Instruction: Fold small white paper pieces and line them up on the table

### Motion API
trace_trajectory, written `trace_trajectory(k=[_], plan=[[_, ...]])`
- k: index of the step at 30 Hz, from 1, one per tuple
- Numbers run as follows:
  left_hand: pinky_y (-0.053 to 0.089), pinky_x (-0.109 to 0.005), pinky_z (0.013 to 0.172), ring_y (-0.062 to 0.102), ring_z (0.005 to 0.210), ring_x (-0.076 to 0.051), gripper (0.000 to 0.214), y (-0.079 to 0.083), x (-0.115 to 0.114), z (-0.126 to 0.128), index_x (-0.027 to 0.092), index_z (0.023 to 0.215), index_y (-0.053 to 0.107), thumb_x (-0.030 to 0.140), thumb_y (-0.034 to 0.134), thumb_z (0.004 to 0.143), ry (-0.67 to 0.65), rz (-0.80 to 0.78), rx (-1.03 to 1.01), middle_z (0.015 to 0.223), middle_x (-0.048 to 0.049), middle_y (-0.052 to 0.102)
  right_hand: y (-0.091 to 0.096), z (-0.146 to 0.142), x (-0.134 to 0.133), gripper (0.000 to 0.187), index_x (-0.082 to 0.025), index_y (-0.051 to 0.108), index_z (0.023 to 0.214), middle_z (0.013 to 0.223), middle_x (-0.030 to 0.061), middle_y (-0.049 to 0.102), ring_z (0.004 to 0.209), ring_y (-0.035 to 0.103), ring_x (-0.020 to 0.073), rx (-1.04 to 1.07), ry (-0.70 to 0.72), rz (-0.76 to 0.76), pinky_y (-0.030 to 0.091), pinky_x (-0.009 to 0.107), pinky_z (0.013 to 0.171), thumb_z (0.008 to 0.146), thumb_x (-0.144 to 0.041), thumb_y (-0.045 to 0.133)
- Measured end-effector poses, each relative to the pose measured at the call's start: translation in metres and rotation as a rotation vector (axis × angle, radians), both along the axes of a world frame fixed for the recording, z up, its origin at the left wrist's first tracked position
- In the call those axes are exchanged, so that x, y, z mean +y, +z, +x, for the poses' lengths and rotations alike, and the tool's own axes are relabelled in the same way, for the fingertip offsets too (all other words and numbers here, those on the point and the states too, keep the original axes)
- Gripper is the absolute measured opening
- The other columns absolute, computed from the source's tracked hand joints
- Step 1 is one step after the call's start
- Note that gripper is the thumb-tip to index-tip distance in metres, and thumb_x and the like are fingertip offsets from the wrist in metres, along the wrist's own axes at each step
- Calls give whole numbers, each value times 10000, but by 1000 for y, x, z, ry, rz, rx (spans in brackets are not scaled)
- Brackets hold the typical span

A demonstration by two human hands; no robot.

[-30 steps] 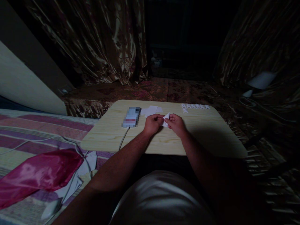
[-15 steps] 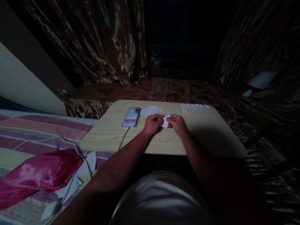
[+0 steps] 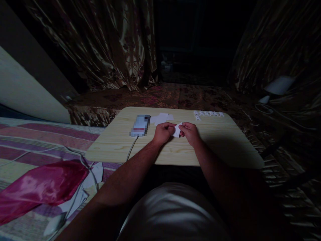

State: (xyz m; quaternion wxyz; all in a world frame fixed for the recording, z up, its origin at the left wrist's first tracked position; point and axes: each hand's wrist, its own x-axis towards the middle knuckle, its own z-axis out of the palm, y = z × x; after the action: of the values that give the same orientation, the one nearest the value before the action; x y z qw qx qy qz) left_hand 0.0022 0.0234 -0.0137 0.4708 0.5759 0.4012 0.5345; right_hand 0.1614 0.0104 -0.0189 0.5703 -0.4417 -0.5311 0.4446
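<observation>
A small folded piece of white paper (image 3: 177, 130) is pinched between both hands, just above the wooden table (image 3: 112, 147). My left hand (image 3: 163, 132) grips its left side, thumb and fingers closed. On its upper right side, my right hand (image 3: 190, 132) closes thumb and fingertips over the edge. Beyond my left hand lie some loose white paper sheets (image 3: 160, 118), partly overlapping. Several small folded white paper pieces (image 3: 210, 113) stand in a row near the far right edge of the table, with one more in front of them.
A phone (image 3: 139, 126), blurred out, lies left of my hands with a cable (image 3: 131, 149) running off the near edge. On the striped bed (image 3: 15, 144) are a pink satiny cloth (image 3: 45, 184), papers (image 3: 94, 175) and a white adapter (image 3: 54, 224). A lamp (image 3: 279, 85) stands far right.
My right thumb has shifted slightly on the folded paper, toward its upper right edge. Both hands otherwise stay in the same place, and nothing else has moved.
</observation>
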Motion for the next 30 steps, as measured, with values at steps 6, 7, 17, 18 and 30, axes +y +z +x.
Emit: trace_trajectory(k=[6,7,17,18,30], plan=[[387,-216,523,509,536,-88,291,-1,1,0,111,897,777,276,721,664,-14,10,2,645,-18,665,2,0,0,286,-182,608,688,488,-24,566,422,476,94,4,-2,-15,360,212,419,732,-448,704],[388,-217,523,509,536,-89,291,-1,1,-1,111,897,777,276,721,664,-13,9,4,646,-19,666,2,0,0,281,-182,609,688,487,-24,567,422,478,94,7,0,-13,358,211,417,734,-442,703],[368,-213,505,488,514,-84,298,-1,2,0,113,899,780,276,709,660,2,7,36,624,-11,656,1,-1,1,244,-176,622,692,476,-32,565,408,476,85,42,-26,-12,358,199,410,737,-404,693],[365,-212,501,485,509,-83,297,-1,1,0,113,896,780,275,707,657,4,4,38,622,-10,656,1,-1,1,235,-176,624,697,474,-36,562,407,472,84,53,-39,-14,359,198,410,730,-397,696],[361,-211,480,486,494,-88,297,4,-3,0,105,885,778,271,704,650,-6,-23,66,612,-23,663,2,-1,3,181,-193,603,719,458,-55,538,408,455,88,110,-118,1,352,207,414,714,-356,682]])
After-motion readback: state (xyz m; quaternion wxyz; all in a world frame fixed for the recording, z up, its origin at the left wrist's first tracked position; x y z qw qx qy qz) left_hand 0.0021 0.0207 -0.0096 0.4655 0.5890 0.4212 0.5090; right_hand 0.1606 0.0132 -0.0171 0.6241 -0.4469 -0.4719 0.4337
